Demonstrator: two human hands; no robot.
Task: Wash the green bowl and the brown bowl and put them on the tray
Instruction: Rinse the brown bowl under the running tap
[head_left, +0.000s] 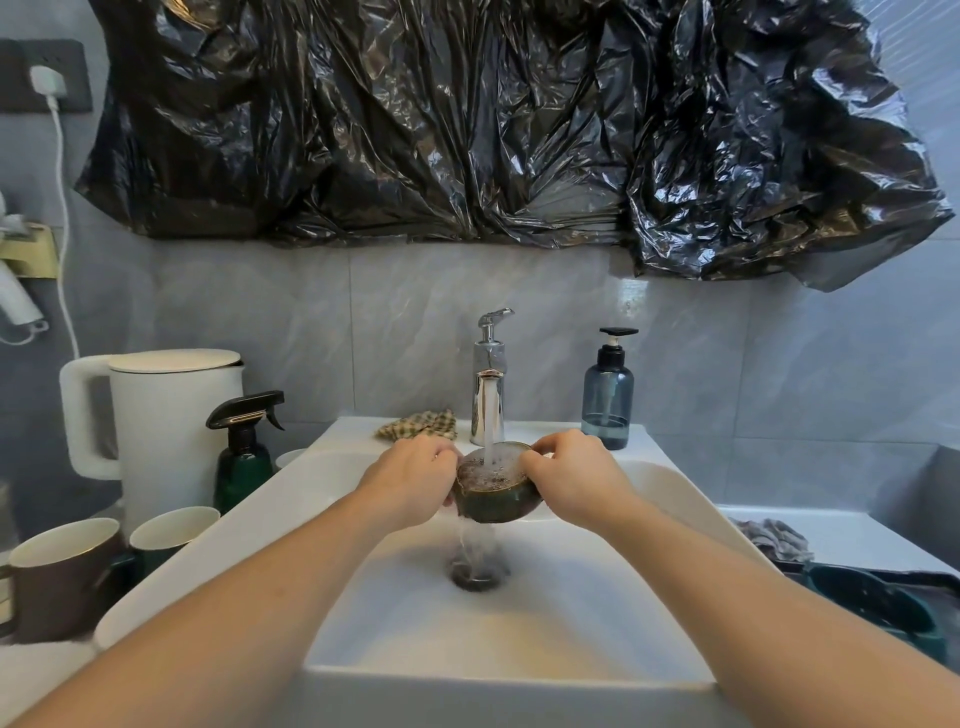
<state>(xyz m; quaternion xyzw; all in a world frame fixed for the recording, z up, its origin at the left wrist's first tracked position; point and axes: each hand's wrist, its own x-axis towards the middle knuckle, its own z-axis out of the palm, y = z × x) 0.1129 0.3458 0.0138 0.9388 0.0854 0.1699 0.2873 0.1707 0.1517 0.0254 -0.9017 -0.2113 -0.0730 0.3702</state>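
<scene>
Head view. Green bowl (496, 500): tilted under the running tap (489, 395), over the sink (519, 613), gripped at its rim by fingers of left hand (415, 475) and right hand (569, 475). Right of the fingers: soap bottle (608, 402). Left: spray bottle (244, 452), kettle (171, 415). No legible writing.

No text, label or number can be read anywhere — bottles, kettle and mugs show none.
</scene>
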